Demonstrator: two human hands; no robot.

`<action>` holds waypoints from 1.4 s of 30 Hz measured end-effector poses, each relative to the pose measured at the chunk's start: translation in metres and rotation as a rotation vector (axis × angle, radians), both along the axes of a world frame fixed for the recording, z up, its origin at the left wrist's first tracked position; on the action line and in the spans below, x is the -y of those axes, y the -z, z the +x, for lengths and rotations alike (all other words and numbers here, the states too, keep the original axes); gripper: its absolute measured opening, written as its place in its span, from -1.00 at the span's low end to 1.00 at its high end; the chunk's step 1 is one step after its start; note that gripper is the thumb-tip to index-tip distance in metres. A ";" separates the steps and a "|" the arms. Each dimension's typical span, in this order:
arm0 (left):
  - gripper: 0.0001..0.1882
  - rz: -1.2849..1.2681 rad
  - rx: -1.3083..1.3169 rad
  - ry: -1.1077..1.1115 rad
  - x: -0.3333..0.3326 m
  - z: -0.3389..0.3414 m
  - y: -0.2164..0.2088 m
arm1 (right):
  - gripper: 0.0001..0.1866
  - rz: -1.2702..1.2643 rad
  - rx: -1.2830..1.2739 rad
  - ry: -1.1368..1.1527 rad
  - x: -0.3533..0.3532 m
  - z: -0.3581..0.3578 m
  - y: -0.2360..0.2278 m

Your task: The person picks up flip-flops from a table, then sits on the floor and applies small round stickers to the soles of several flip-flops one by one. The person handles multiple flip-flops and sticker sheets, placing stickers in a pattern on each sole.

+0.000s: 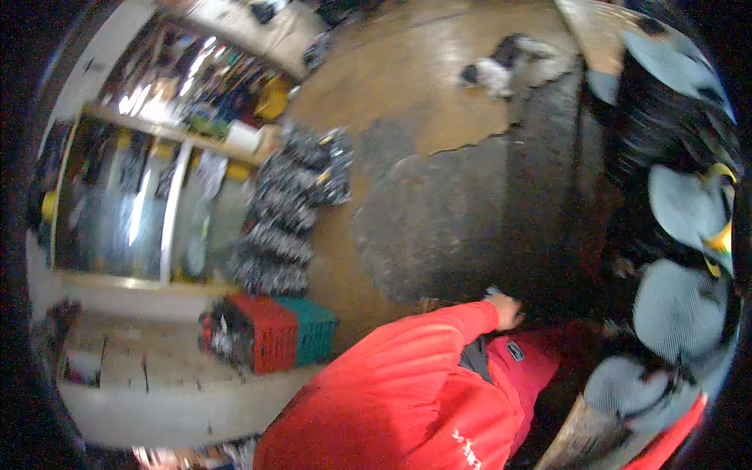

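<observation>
My left arm, in a bright red jacket sleeve (pixel 407 345), reaches from the lower edge toward the middle of the picture. At its end my left hand (pixel 509 311) is curled closed. A small pale-bluish bit shows at its fingers, too small and blurred to name. Just below the hand is a darker pinkish-red piece of cloth (pixel 526 362) with a small dark patch. Another strip of red cloth (pixel 677 435) enters at the lower right; my right hand does not show there.
Left, a glass-fronted cabinet (pixel 117 211) stands beside stacked shiny black plastic-wrapped bundles (pixel 274 227). Near it are a red crate (pixel 272 333) and a green crate (pixel 315 330). Rounded grey-blue ribbed panels (pixel 680 309) line the right. A black-and-white shape (pixel 505 69) lies on the stained floor (pixel 439 211).
</observation>
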State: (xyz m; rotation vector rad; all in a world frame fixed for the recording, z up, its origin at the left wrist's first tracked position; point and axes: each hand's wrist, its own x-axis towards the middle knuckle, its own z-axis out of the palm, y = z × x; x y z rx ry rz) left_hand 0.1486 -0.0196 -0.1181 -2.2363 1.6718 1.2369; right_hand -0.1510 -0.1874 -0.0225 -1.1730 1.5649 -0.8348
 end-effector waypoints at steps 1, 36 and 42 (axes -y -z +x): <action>-0.58 -0.079 0.019 0.021 -0.003 0.000 0.002 | -0.61 0.000 -0.009 -0.075 -0.010 0.023 0.004; -0.65 -0.171 -0.034 0.042 -0.013 -0.003 0.012 | -0.58 -0.111 -0.061 -0.515 -0.045 0.121 0.022; -0.65 -0.183 0.007 0.032 -0.012 -0.002 0.019 | -0.57 -0.181 -0.097 -0.425 -0.051 0.100 0.001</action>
